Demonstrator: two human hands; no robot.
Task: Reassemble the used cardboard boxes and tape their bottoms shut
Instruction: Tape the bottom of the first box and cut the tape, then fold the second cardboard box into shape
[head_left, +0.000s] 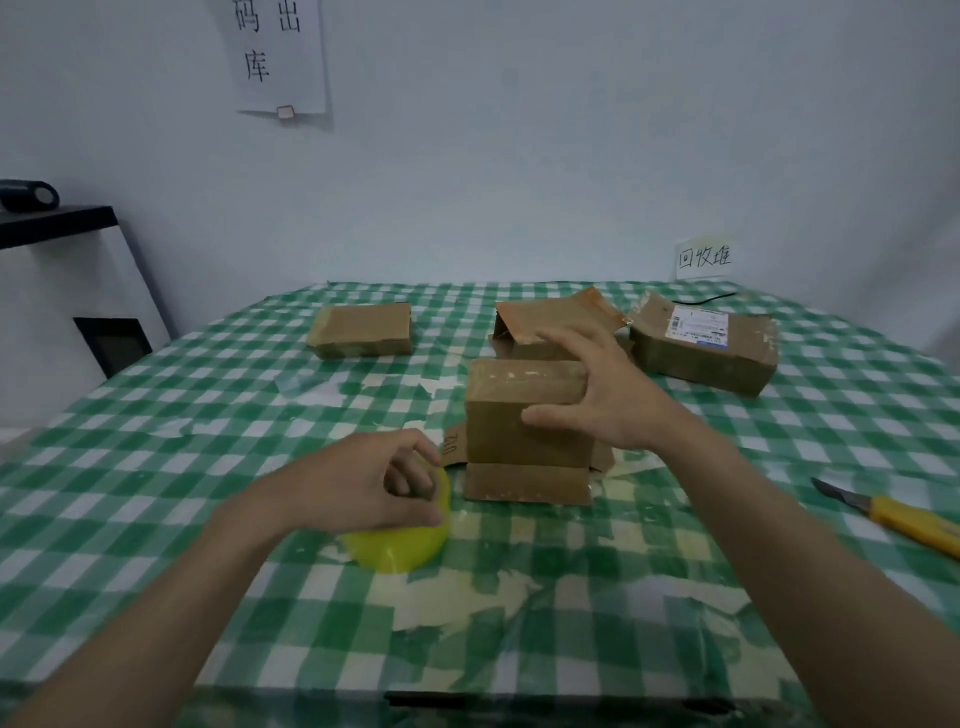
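**Box pinned upside down, tape roll picked up**

Right hand (608, 395) clamps the cardboard box (524, 415) standing on the tabletop (519, 597): fingers (566, 340) curl over the far top edge, thumb presses the near face. Box looks bottom-up, top face closed; loose flaps splay out on the cloth under the thumb side. Likely reason for the grip: keep the box square and still so the seam can take tape.

Left hand (374, 483) sits on the yellow tape roll (400, 540), just left of the right thumb, near the box foot. Its fingers curl into the roll's core and thumb wraps the rim, so it is holding the roll. Can't tell whether a free tape end is lifted. Roll kept close to the box, probably for a short pull onto the seam.

Beyond the right fingers: an open box with raised flap (550, 317), touching or nearly touching the held one from behind. Right of that, a labelled box (717, 348) lies tilted. Far left of the fingers, a flat closed box (361, 330), well apart. Yellow utility knife (893, 514) lies right of the right forearm, within reach for cutting tape.

Judgement: taping step about to start on this box; others not yet done.
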